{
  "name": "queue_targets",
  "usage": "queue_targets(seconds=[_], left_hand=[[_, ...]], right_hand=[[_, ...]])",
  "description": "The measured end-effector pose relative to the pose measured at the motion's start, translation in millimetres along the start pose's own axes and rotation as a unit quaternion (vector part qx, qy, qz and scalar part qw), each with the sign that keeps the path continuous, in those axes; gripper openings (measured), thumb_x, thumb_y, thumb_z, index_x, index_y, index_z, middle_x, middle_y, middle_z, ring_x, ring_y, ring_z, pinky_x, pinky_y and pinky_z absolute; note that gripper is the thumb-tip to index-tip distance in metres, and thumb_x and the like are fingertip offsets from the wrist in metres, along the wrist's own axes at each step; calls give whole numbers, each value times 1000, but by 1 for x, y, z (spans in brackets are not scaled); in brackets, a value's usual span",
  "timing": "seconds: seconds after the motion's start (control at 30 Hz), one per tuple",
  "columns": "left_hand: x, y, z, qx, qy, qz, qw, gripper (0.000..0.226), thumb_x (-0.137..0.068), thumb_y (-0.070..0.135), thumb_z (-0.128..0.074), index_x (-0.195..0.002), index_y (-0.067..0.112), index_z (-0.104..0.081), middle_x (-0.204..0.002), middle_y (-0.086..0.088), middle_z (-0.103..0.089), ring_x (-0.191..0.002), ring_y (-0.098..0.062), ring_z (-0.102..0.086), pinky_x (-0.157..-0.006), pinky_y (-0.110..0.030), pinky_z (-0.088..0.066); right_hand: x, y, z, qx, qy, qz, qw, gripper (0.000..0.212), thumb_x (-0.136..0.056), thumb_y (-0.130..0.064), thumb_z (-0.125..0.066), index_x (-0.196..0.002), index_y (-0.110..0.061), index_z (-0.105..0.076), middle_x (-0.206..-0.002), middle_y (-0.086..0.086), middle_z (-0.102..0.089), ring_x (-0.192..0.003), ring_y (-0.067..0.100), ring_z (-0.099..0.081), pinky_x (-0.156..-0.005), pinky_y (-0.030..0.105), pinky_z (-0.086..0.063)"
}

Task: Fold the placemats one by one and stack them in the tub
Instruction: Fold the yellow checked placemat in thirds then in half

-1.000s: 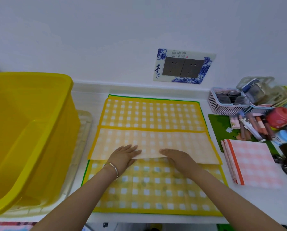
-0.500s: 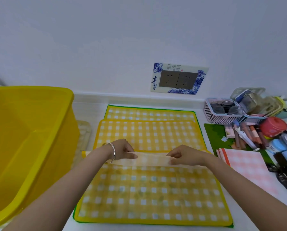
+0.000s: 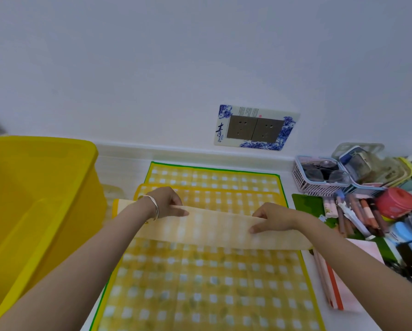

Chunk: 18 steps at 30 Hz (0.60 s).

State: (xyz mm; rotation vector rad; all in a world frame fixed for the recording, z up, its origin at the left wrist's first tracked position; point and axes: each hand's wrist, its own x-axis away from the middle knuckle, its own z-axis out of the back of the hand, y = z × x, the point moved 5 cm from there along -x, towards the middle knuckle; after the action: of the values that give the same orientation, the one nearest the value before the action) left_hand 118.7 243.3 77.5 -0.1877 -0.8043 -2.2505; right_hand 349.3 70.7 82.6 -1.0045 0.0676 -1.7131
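On a white table (image 3: pixel 123 163) against a plain white wall (image 3: pixel 152 68), two yellow checked mats lie stacked at the centre. The lower mat (image 3: pixel 214 174) is edged in green. The top placemat (image 3: pixel 214 225) is raised in a pale fold. The left hand (image 3: pixel 166 203), wearing one bracelet (image 3: pixel 153 207), and the right hand (image 3: pixel 275 217) each hold that fold in a narrow pinching grip. One yellow tub (image 3: pixel 40 187) stands at 9 o'clock, just beside the mats. One wall plate (image 3: pixel 256 127) with two sockets sits at 1 o'clock. At 3 o'clock are a pink basket (image 3: pixel 305 180), a red pot (image 3: pixel 396 203) and loose pens. Folded pink checked mats (image 3: pixel 358 263) lie at 4 o'clock; their number is unclear.
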Motion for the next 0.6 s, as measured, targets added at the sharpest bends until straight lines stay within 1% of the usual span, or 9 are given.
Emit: queue_targets(seconds=[0.07,0.1,0.13,0.2,0.27,0.33,0.4,0.53,0.6], left_hand=[[-5,2,9,-90,74,14,993,23,-80,55,-63,-77,32,-66,-84,8,-64,-86,-14,-60,-74,-25,-44],[-7,3,12,-132,123,5,984,30,-83,57,-56,-95,32,-67,-99,6,-66,-99,-17,-59,-82,-26,-43],[-9,4,13,-150,175,-18,973,42,-85,59,-48,-110,29,-65,-111,2,-65,-109,-20,-56,-90,-29,-41],[-11,6,10,-134,260,-62,954,61,-82,61,-33,-119,22,-62,-121,-4,-63,-116,-27,-54,-98,-35,-39],[-16,4,-2,-110,300,-82,944,60,-84,55,-31,-118,19,-63,-122,-6,-63,-114,-30,-57,-98,-40,-41],[-21,1,-20,-78,285,-76,952,61,-84,54,-28,-122,19,-61,-128,-6,-59,-118,-29,-54,-102,-41,-37],[-26,0,-41,-59,230,-47,970,74,-80,60,-15,-133,23,-50,-141,-2,-47,-131,-24,-41,-110,-38,-26],[-36,-9,-78,-89,144,14,985,93,-65,67,10,-147,33,-20,-156,8,-14,-144,-14,-10,-115,-36,-4],[-38,-12,-93,-102,115,24,988,101,-60,75,17,-148,34,-11,-157,8,-3,-145,-14,-2,-115,-38,1]], right_hand=[[-12,-1,13,14,32,7,999,21,-81,-37,-71,-80,-16,-72,-79,4,-64,-72,20,-58,-63,32,-41],[-19,-2,20,25,53,9,998,19,-82,-36,-71,-78,-17,-70,-84,5,-65,-78,22,-60,-68,34,-43],[-25,-1,25,44,72,6,996,19,-82,-34,-70,-82,-16,-70,-91,5,-66,-86,24,-61,-74,35,-44],[-41,-1,37,99,106,3,989,28,-84,-33,-68,-105,-13,-65,-112,4,-63,-106,24,-57,-86,36,-44],[-57,-1,44,142,135,2,981,36,-85,-32,-66,-118,-19,-58,-124,0,-57,-115,21,-52,-87,33,-43],[-73,-1,48,164,161,4,973,41,-86,-30,-64,-124,-21,-54,-130,0,-55,-116,22,-51,-86,31,-41],[-90,2,49,175,172,3,969,40,-87,-27,-63,-125,-19,-54,-129,2,-56,-115,24,-52,-85,30,-41],[-117,7,43,175,178,-1,968,21,-89,-24,-60,-108,-17,-60,-114,5,-63,-102,24,-56,-77,30,-40],[-127,12,36,169,168,-8,971,20,-89,-23,-59,-108,-16,-59,-114,3,-60,-103,23,-55,-78,30,-39]])
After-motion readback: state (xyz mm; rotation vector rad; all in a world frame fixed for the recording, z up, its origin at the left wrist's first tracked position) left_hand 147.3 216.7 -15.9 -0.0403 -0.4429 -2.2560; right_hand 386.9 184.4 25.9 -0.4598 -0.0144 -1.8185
